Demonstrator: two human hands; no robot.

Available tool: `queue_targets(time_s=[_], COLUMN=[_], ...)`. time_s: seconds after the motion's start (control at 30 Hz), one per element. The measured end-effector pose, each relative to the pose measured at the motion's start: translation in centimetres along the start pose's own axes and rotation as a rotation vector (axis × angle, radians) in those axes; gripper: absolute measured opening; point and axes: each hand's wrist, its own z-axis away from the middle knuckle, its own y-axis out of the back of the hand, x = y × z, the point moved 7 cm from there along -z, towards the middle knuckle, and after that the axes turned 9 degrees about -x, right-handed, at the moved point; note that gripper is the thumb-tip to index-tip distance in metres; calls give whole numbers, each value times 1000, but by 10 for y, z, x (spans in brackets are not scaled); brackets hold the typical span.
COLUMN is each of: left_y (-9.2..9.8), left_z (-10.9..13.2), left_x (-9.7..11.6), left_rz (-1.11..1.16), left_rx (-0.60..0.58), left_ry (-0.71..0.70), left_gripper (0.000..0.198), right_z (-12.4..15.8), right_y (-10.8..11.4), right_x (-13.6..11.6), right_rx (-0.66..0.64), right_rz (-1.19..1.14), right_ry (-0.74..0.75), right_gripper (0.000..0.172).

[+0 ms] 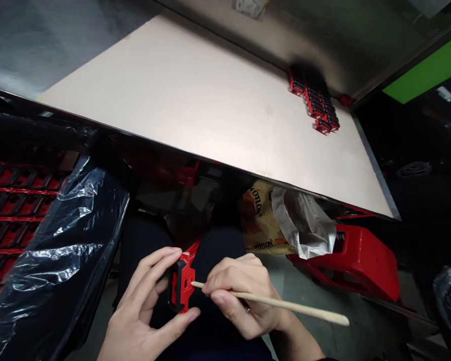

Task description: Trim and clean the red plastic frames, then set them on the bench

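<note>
My left hand (pixel 145 308) grips a small red and black plastic part (pixel 186 284) by its two ends, thumb below and fingers above. A square hole shows in the part's red face. My right hand (pixel 244 296) pinches a thin pale wooden stick (pixel 291 303) like a pen. The stick's narrow tip points left and meets or nearly meets the red face beside the hole; I cannot tell if it touches. Its thicker rounded end sticks out to the right past my hand. Both hands are above my lap.
A pale-topped table (pixel 210 100) lies ahead, with several red and black parts (pixel 315 108) grouped at its far right. Left is a box lined with black plastic (pixel 82 215), holding rows of similar parts (pixel 18 210). A printed bag (pixel 261 220) and a red stool (pixel 368 260) stand at right.
</note>
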Motion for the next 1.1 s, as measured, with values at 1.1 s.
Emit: queue_targets(time_s=[1.1], left_y=[-6], left_z=[2], left_x=[-5], left_rz=[576], left_rx=[-113], left_ry=[134], left_gripper=[71], right_z=[11], right_y=[1], right_x=[28], right_rx=[209], right_rz=[-330], right_ry=[-199], right_gripper=[32])
